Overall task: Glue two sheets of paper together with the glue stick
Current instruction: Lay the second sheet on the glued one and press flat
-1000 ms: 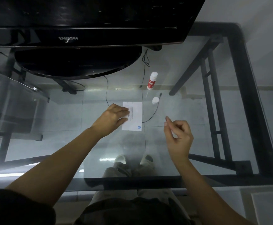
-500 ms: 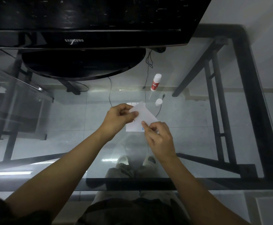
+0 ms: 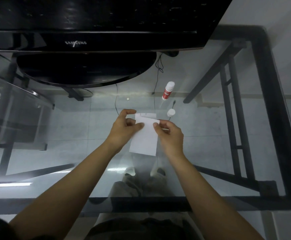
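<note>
A small white sheet is lifted over the glass table, pinched at its top edge by my left hand and my right hand. A second white sheet lies flat on the glass just behind it, mostly covered; only its far strip shows. The red and white glue stick stands uncapped further back to the right. Its white cap rests on the glass beside the papers.
A black monitor on a wide oval base fills the back of the glass table. Thin cables run under the glass. The black table frame borders the right and front. My legs and shoes show beneath.
My right hand came in from the right and took the sheet with my left hand. Together they lifted it and turned it blank side up over the sheet left on the glass.
</note>
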`<control>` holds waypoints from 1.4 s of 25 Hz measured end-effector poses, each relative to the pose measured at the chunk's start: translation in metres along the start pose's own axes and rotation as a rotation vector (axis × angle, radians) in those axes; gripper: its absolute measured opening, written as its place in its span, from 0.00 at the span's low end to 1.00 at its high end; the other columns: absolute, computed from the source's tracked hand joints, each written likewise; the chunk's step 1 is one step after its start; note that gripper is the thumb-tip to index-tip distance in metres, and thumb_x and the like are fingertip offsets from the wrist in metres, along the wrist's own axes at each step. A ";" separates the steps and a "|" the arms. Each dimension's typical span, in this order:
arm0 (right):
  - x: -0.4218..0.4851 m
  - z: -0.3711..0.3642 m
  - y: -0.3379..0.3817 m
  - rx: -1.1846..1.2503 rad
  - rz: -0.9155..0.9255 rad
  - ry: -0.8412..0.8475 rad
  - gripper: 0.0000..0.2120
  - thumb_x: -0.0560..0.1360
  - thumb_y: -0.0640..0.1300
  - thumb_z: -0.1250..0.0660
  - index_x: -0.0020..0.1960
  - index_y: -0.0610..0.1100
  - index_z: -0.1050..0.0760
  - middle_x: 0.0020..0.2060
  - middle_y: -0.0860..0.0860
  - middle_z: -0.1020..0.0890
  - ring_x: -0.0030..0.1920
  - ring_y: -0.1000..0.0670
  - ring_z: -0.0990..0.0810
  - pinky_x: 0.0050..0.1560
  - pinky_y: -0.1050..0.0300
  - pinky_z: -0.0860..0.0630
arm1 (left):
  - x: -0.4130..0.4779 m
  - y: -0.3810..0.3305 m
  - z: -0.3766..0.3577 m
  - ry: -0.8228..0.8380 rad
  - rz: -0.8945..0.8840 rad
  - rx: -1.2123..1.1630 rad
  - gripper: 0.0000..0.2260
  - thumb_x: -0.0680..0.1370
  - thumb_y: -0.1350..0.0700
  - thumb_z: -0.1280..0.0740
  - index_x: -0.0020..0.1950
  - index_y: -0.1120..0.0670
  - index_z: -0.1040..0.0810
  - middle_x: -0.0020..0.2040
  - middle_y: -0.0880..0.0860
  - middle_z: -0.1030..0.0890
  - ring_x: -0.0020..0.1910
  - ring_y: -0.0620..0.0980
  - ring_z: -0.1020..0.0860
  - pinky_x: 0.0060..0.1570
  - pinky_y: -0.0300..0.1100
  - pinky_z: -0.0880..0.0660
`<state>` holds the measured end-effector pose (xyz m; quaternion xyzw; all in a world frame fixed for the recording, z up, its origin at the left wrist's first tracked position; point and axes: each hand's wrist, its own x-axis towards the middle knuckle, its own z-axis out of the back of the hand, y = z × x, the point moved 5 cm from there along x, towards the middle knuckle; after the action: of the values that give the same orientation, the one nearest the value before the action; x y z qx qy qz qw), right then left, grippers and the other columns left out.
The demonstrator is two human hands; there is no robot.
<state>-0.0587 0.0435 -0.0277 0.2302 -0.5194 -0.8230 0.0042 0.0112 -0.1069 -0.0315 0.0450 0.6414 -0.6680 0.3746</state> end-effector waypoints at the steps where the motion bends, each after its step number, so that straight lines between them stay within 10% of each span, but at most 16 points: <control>1: 0.004 -0.001 -0.001 -0.003 -0.013 -0.026 0.06 0.73 0.46 0.32 0.50 0.47 0.24 0.42 0.55 0.22 0.39 0.61 0.25 0.34 0.80 0.32 | 0.002 0.004 0.000 -0.072 0.014 0.031 0.17 0.73 0.54 0.30 0.57 0.46 0.33 0.45 0.54 0.21 0.43 0.50 0.20 0.37 0.39 0.23; 15: 0.032 -0.016 -0.006 -0.062 -0.002 -0.190 0.08 0.71 0.45 0.29 0.47 0.45 0.25 0.34 0.56 0.22 0.34 0.61 0.24 0.38 0.72 0.29 | 0.023 0.008 -0.003 -0.324 -0.119 0.245 0.17 0.74 0.58 0.30 0.58 0.55 0.32 0.33 0.46 0.26 0.33 0.42 0.26 0.30 0.20 0.32; 35: 0.029 -0.027 0.004 -0.382 0.177 -0.243 0.08 0.73 0.43 0.32 0.48 0.41 0.27 0.45 0.44 0.21 0.43 0.48 0.22 0.43 0.62 0.28 | 0.026 -0.002 -0.007 -0.362 0.034 0.296 0.21 0.73 0.59 0.30 0.60 0.58 0.36 0.38 0.54 0.23 0.32 0.44 0.28 0.35 0.38 0.33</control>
<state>-0.0746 0.0114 -0.0449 0.0783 -0.3690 -0.9243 0.0572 -0.0117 -0.1124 -0.0450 -0.0102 0.4580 -0.7457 0.4837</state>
